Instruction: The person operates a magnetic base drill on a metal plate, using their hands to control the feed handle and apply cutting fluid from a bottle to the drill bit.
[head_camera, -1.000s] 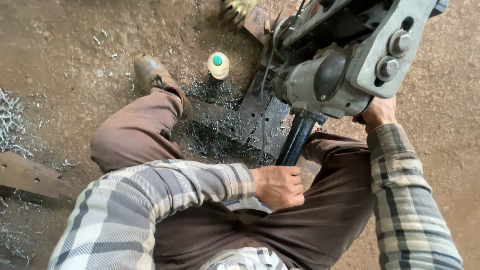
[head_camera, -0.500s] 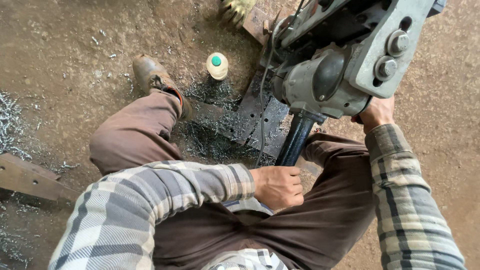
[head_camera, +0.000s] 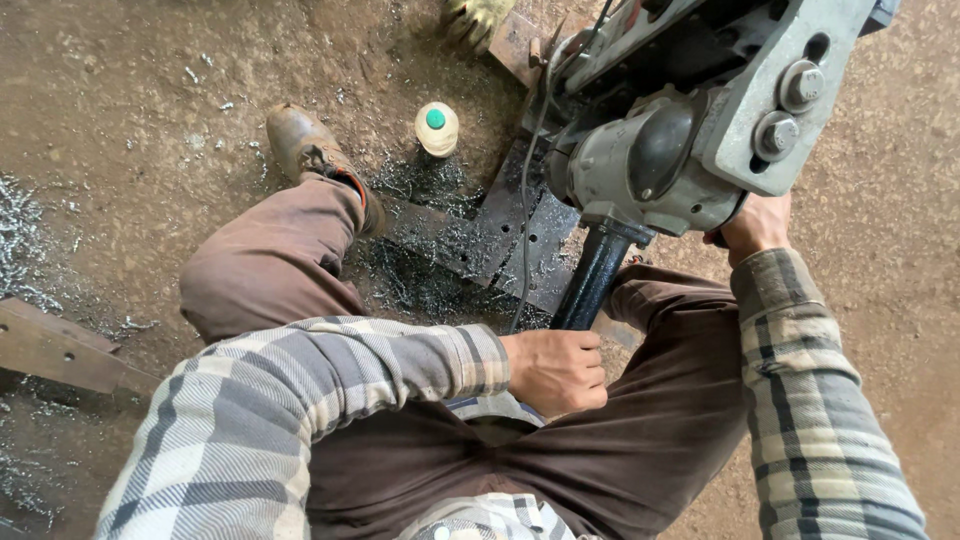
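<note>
I sit on the ground with a grey drilling machine (head_camera: 690, 130) between my knees. My left hand (head_camera: 555, 368) is closed around the lower end of its black column (head_camera: 592, 278). My right hand (head_camera: 755, 225) is tucked under the machine's head on the right, gripping a part that the casing hides. Below the machine lies a dark steel plate (head_camera: 500, 240) with holes, covered in metal shavings.
A small cream bottle with a green cap (head_camera: 437, 128) stands on the dirt floor by my left boot (head_camera: 305, 145). A rusty steel bar (head_camera: 60, 350) lies at the left among scattered shavings. A gloved hand (head_camera: 478, 15) of another person shows at the top edge.
</note>
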